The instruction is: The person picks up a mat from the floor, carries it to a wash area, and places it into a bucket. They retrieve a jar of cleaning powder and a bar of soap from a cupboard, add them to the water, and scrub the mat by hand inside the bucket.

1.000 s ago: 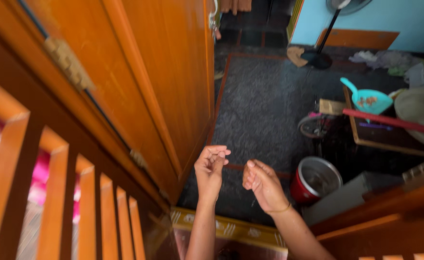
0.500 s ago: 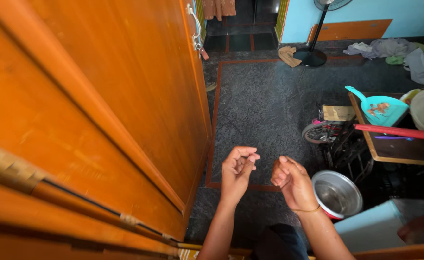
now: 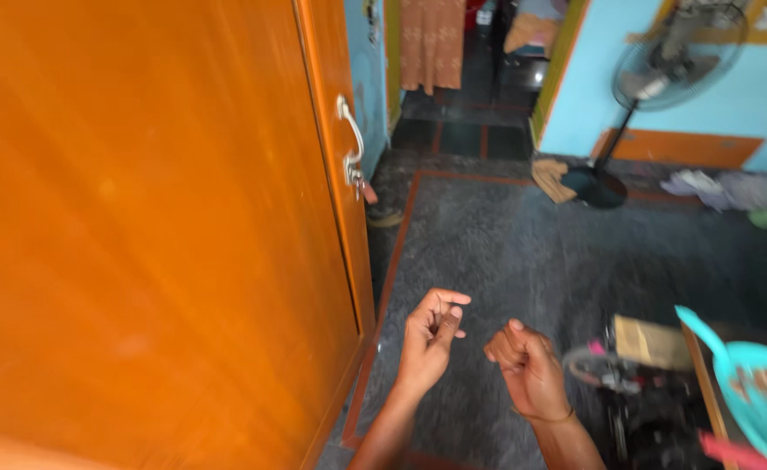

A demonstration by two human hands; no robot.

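- Left hand [image 3: 431,335]: raised over the dark floor [image 3: 522,252], fingers loosely curled, thumb meeting fingertips; contents cannot be determined.
- Right hand [image 3: 527,359]: near-closed fist, nothing visible inside.
- Orange door [image 3: 157,226], left: open, metal handle [image 3: 351,157] beyond.
- Standing fan [image 3: 662,70], far right.

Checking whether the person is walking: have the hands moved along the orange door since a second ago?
Yes. Both the left hand and right hand advanced along the orange door, toward its handle.

Glossy orange wooden door [image 3: 140,226], metal handle [image 3: 349,148], speckled dark stone floor [image 3: 522,252].
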